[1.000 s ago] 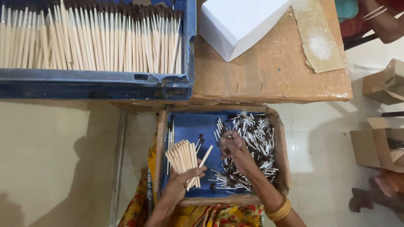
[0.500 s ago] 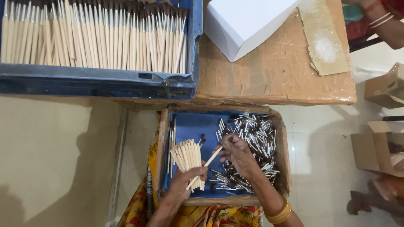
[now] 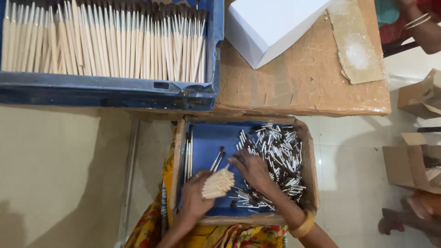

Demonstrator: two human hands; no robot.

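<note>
My left hand (image 3: 195, 197) grips a bundle of pale wooden sticks (image 3: 218, 183), their ends pointing toward me, over a blue-lined cardboard tray (image 3: 180, 156) on my lap. My right hand (image 3: 250, 169) rests just right of the bundle, fingertips at its top edge, lying on a heap of small metal ferrules with dark tips (image 3: 275, 158). I cannot tell if the right fingers pinch one. A few finished sticks with dark tips (image 3: 217, 159) lie in the tray above the bundle, and several more lie along its left wall (image 3: 188, 158).
A blue crate (image 3: 105, 92) packed with upright pale sticks sits on the brown table (image 3: 294, 87) ahead. A white box (image 3: 271, 27) and a cardboard scrap (image 3: 356, 43) lie on the table. Open cartons (image 3: 413, 160) stand on the tiled floor right. Another person's arm (image 3: 420, 27) shows top right.
My left hand has tipped the bundle from fanned upright to end-on and moved it right. My right hand has come down and left to meet it.
</note>
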